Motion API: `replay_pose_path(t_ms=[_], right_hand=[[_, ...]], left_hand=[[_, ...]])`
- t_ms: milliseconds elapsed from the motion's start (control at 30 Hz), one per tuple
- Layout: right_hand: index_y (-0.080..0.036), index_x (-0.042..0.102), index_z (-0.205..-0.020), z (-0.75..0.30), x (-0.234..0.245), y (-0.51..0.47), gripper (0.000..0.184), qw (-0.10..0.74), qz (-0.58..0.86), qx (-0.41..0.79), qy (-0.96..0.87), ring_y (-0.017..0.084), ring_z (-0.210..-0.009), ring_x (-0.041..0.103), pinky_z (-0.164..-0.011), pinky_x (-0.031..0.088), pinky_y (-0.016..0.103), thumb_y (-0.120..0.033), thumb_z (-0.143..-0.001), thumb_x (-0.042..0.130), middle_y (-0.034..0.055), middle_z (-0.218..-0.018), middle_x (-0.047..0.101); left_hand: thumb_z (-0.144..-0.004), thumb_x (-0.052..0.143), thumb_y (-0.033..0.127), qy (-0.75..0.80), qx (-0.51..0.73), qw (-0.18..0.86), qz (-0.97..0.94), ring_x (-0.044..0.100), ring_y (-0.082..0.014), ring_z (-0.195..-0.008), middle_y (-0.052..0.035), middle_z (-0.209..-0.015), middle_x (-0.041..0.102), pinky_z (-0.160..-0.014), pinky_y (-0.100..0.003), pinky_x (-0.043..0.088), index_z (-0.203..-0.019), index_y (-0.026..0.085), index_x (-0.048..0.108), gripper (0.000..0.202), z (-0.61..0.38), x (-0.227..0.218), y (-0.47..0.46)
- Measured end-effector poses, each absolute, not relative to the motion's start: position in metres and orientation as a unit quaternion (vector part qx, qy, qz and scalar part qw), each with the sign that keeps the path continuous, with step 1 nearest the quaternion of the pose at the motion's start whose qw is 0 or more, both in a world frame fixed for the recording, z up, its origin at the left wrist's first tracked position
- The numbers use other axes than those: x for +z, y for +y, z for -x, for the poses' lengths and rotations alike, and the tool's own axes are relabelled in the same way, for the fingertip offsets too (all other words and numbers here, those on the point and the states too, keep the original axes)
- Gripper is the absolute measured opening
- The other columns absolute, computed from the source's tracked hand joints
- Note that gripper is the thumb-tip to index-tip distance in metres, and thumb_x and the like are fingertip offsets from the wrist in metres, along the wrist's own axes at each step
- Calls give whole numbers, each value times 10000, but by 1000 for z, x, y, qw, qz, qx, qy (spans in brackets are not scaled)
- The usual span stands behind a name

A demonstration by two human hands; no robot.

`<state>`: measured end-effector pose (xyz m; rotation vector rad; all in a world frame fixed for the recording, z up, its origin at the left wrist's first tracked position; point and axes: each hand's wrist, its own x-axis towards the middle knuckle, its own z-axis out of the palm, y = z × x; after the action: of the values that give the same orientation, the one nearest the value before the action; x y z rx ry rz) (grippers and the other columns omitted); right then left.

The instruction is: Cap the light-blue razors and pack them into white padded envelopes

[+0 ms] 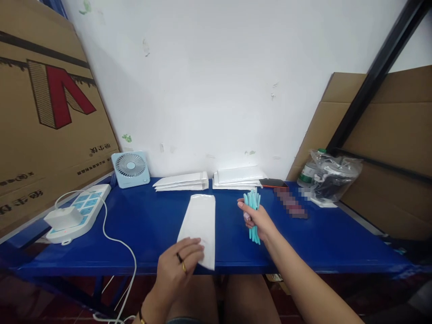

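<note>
A bundle of slim turquoise sticks [253,202] stands roughly upright in my right hand [258,218], whose fingers and thumb are wrapped around its middle. Their exact kind is too small to make out. In front of me lies a long white envelope [200,216], its near end reaching the table's front edge. My left hand [182,261], with rings on its fingers, is closed at the envelope's lower left part; its fingers curl over the paper and the thumb is hidden. Behind, against the wall, are a left stack of white envelopes [182,181] and a right stack [238,176].
On the blue table [141,216] stand a small light-blue fan [131,169] and a white power strip [83,211] with a cable hanging over the front edge. At right are a phone [274,183], a bottle [307,174] and a plastic-wrapped item [332,177]. Cardboard [50,148] flanks both sides.
</note>
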<state>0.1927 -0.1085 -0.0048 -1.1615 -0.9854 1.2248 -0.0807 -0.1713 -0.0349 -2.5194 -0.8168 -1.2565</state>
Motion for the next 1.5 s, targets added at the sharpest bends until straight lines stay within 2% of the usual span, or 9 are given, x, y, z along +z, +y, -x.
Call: replay_pose_path(t_ms=[267,400,500,633,800,1067,1233,1333,1500], right_hand=[[-158,543,-715,-187,-6,-101,297,500,497,583,-403,38,-330,247,-335,187,194,-354,-613,742,-95,-414,365],[-160,577,-726,-198,2,-106,225,479,557,444,-513,68,-385,352,-397,269,218,-353,-665,675,-64,-471,424],[-162,617,-725,-206,2,-100,181,375,613,299,-628,135,-579,531,-535,368,239,-304,-634,682,1,-632,584],[-173,625,-893,-211,-3,-77,346,243,683,231,-648,208,-798,588,-605,390,247,-291,-580,712,64,-883,649],[-128,598,-709,-218,-2,-59,243,178,694,311,-625,159,-499,525,-452,344,241,-261,-554,728,22,-541,574],[-154,609,-658,-217,41,-90,136,354,544,368,-666,92,-479,448,-457,351,213,-236,-608,704,-33,-552,531],[-167,627,-683,-202,66,-117,129,368,492,434,-658,95,-458,429,-410,327,206,-255,-632,707,-18,-557,543],[-167,638,-672,-200,68,-129,100,374,494,380,-687,126,-556,504,-511,399,234,-240,-646,701,-5,-610,585],[-169,640,-744,-199,66,-139,113,344,507,368,-700,146,-567,552,-539,425,255,-232,-664,690,-7,-634,606]], left_hand=[[-784,565,89,-118,-373,30,920,592,-176,-1084,-39,-1005,694,-959,-297,483,-1033,181,570,265,63,-34,-205],[-793,544,140,-166,-318,-50,932,569,-169,-1110,-65,-1023,660,-920,-254,494,-1035,188,562,248,53,-25,-204],[-816,489,95,-189,-269,-56,943,589,-148,-1060,-29,-1007,655,-921,-264,486,-1005,219,578,242,48,-29,-196],[-801,494,89,-204,-250,-70,944,598,-132,-1011,-10,-1012,647,-886,-254,485,-999,232,580,258,44,-38,-189],[-743,588,142,-221,-245,-163,930,574,-162,-1040,-17,-1058,626,-912,-282,459,-1037,248,577,312,49,-42,-194],[-770,572,536,-362,-492,-508,608,424,-273,-1209,-145,-1273,462,-967,-417,383,-1295,196,370,657,42,-36,-140],[-761,438,682,-121,-289,-858,408,460,-335,-1183,-182,-1310,478,-982,-470,332,-1304,105,421,792,8,-9,-126],[-684,552,621,-22,-186,-925,331,480,-363,-1151,-209,-1252,524,-982,-471,312,-1233,40,497,801,-7,-12,-138],[-710,611,399,-57,-168,-949,260,588,-247,-960,-143,-1051,619,-928,-382,369,-1140,55,561,553,-11,-37,-145]])
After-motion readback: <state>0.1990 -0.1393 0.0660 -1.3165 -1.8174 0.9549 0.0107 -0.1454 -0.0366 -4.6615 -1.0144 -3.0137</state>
